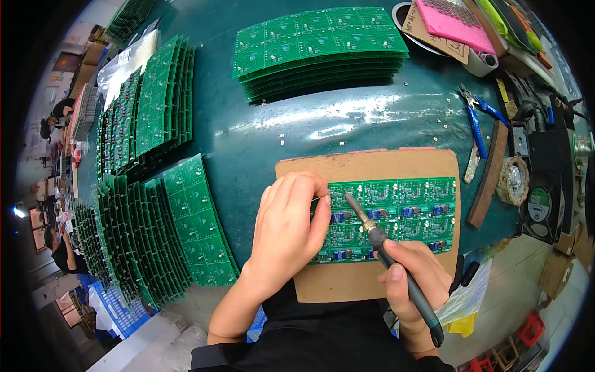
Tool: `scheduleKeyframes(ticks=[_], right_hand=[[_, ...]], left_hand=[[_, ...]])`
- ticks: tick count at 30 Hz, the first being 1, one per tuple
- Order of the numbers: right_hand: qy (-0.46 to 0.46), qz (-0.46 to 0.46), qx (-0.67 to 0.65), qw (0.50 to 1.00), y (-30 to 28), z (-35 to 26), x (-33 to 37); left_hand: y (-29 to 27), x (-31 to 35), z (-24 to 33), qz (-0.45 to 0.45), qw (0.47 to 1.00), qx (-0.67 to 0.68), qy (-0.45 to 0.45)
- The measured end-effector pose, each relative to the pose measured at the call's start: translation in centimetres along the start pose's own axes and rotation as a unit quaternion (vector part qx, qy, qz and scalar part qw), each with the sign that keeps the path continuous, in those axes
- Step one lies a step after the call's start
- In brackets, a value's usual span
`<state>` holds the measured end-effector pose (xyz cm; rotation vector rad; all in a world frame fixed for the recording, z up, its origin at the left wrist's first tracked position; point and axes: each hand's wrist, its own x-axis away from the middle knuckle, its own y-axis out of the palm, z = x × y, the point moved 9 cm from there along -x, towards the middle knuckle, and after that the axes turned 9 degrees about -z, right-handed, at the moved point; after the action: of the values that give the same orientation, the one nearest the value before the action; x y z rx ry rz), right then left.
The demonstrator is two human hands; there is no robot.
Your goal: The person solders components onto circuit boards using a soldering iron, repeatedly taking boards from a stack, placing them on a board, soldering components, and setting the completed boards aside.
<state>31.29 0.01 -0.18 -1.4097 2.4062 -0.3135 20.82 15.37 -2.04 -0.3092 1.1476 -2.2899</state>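
Note:
A green circuit board panel (409, 211) with small blue parts lies on a brown cardboard pad (372, 167). My left hand (288, 232) rests on the panel's left end, with thumb and forefinger pinched on a thin solder wire (324, 197) near the top left corner. My right hand (412, 279) grips a soldering iron (396, 266) like a pen. Its metal tip (349, 198) points up and left, close to the wire end on the board.
Stacks of green circuit boards lie at the back (319, 53) and fanned out on the left (155, 186). Blue-handled cutters (477, 118), a wire sponge holder (513, 181), a small fan (540, 204) and a pink foam pad (455, 22) sit at the right. People work far left.

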Motion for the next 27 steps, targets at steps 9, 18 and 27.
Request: scheduleKeyframes(ticks=[9, 18, 27], right_hand=[[-0.005, -0.008, 0.019, 1.000, 0.4, 0.1, -0.5], [0.183, 0.256, 0.410, 0.856, -13.6, 4.4, 4.7], [-0.039, 0.239, 0.043, 0.969, -8.9, 2.2, 5.5]], left_hand=[[0.3, -0.4, -0.4, -0.005, 1.000, 0.016, -0.003], [0.1, -0.2, -0.2, -0.005, 1.000, 0.025, 0.008], [0.0, -0.5, 1.2, 0.009, 0.990, 0.138, -0.011]])
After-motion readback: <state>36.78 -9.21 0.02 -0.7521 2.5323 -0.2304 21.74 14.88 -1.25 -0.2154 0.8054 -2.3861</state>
